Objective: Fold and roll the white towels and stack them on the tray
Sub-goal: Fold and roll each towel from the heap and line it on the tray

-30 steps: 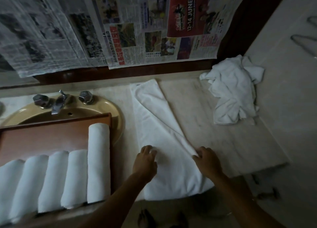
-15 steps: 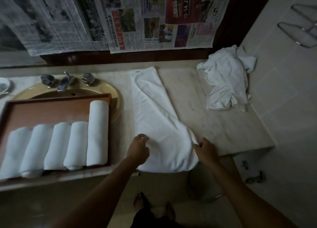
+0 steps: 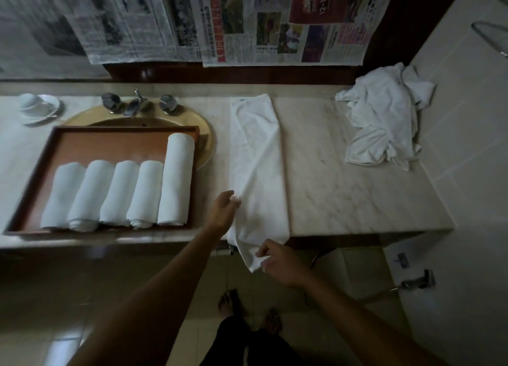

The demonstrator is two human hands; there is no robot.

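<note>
Now the marble desk point(image 3: 357, 189) runs along a wall papered with newspaper sheets point(image 3: 275, 22), beside a pale tiled side wall and a tiled floor where bare feet show. Since a second ago the view takes in more of it, and the folded towel point(image 3: 257, 156) looks narrower, a long strip whose near end has slid off the desk edge and hangs down. That suggests the folding is about finished and rolling comes next. The tray point(image 3: 121, 133) sits over the sink point(image 3: 204, 134) with 5 rolled towels point(image 3: 118, 195) in a row. A heap of unfolded towels point(image 3: 384, 118) waits at the far right corner. The left hand point(image 3: 224, 209) pinches the strip's left edge; the right hand point(image 3: 280, 261) pinches the hanging corner.
</note>
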